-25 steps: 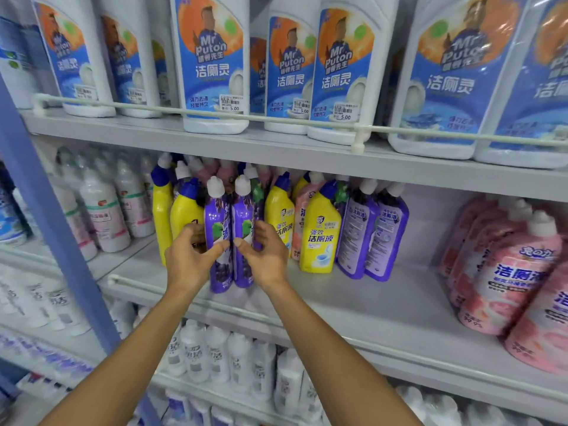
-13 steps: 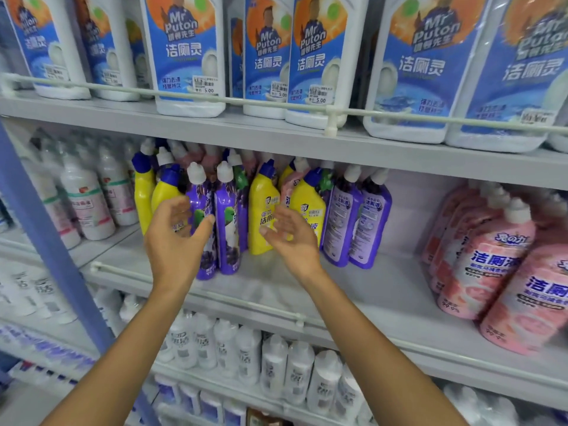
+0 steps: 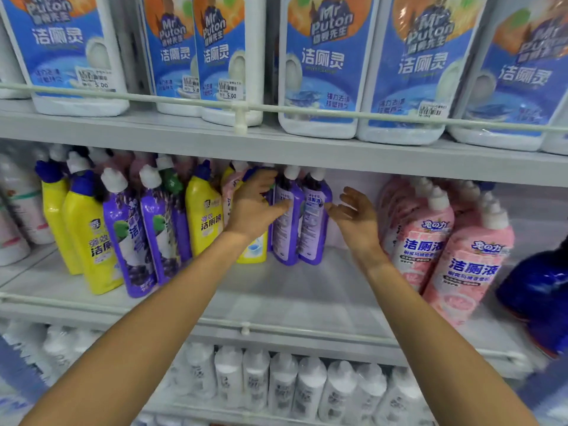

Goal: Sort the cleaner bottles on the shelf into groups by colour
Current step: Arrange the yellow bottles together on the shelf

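1. On the middle shelf (image 3: 307,296) the colours are not yet sorted. From the left stand two yellow bottles (image 3: 89,235), then two lavender-label purple bottles (image 3: 129,241), then a single yellow bottle (image 3: 203,219). Further right is a purple pair (image 3: 312,222). The pink bottles (image 3: 461,259) already form their own group at the right, apart from the rest.
2. The left hand (image 3: 253,207) is open with fingers spread. Its thumb lies across the front of the left bottle of the purple pair; I cannot tell whether it touches.
3. The right hand (image 3: 353,219) is also open, palm turned toward the pair, just beside its right bottle and holding nothing.
4. The step in hand looks like bracketing the purple pair to carry it over to the other purples.
5. The next move would call for both hands to close on the pair together and keep the caps clear of the upper shelf (image 3: 307,152). The single yellow bottle would also have to give up its place between the purples.
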A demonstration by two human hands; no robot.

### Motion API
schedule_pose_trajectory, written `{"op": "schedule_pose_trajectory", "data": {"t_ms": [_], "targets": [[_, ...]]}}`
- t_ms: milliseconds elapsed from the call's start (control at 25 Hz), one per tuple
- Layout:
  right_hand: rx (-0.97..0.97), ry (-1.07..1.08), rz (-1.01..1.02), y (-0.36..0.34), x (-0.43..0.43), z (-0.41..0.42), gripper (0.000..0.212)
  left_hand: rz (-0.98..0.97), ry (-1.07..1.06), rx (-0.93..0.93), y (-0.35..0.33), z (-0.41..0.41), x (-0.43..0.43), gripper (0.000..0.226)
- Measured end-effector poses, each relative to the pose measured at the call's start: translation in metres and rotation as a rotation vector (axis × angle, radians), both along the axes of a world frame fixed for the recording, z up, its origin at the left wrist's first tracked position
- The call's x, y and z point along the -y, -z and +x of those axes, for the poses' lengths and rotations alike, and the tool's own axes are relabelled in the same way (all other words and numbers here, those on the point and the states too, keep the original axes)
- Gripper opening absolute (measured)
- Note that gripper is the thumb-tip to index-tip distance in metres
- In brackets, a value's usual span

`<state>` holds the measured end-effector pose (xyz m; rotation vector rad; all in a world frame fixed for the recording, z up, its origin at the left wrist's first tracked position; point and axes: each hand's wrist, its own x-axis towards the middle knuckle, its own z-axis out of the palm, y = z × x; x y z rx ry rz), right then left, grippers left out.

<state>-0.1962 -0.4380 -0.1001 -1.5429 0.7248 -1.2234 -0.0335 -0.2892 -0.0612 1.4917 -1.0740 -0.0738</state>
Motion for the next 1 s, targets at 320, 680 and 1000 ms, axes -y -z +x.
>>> {"op": "schedule_pose_trajectory", "data": {"t_ms": [320,680,1000], "targets": [[-0.174,-0.064,-0.031,0.009,0.016,0.033,0.051,0.178,-0.27,0.179,0.009,0.003,0.086,0.056],[-0.177,-0.075,-0.19,0.01,-0.024,-0.022,0.05,0.114,0.114,0.059,0.016,-0.015,0.033,0.096],[-0.1,-0.258,-0.075,0.013,-0.083,-0.021,0.043,0.133,0.024,-0.001,0.013,-0.027,-0.078,0.084]]}}
